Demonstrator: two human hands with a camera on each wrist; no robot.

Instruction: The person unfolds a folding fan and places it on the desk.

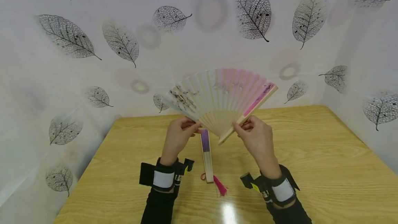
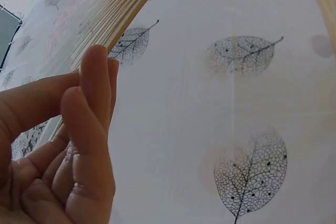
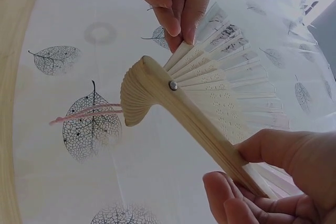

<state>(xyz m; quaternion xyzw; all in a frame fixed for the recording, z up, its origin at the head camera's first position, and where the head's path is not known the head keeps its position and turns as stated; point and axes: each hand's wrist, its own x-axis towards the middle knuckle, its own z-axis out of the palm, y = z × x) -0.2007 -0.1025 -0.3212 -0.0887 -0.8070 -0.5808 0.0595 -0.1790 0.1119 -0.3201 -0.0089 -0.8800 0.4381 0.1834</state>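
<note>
So, starting left of centre in the frame, the left hand [image 1: 178, 136] had thumb and fingers pinching the outer rib on the left edge of an open fan [image 1: 214, 101]. That fan was spread wide, held up in the middle of the frame, white on its left half going pink on the right.

Just below centre, a folded fan [image 1: 206, 158] with a purple section lay on the worktop [image 1: 124, 161], top end showing right by the left fingertips, with a pink tassel [image 1: 220, 185] at its bottom end. Right of centre, the right hand [image 1: 256, 132] had its fingers pinching the thick guard stick.

What could go wrong? Honestly, I'd worry about the pleats: everything hinged on one small rivet [image 3: 173, 85], so an uneven pull or twist between the hands could crease or split the leaf, or strain the ribs near that pivot. Both grips looked like fingertip pinches too, so if one loosened, the fan could swing down and knock the folded one underneath.
</note>
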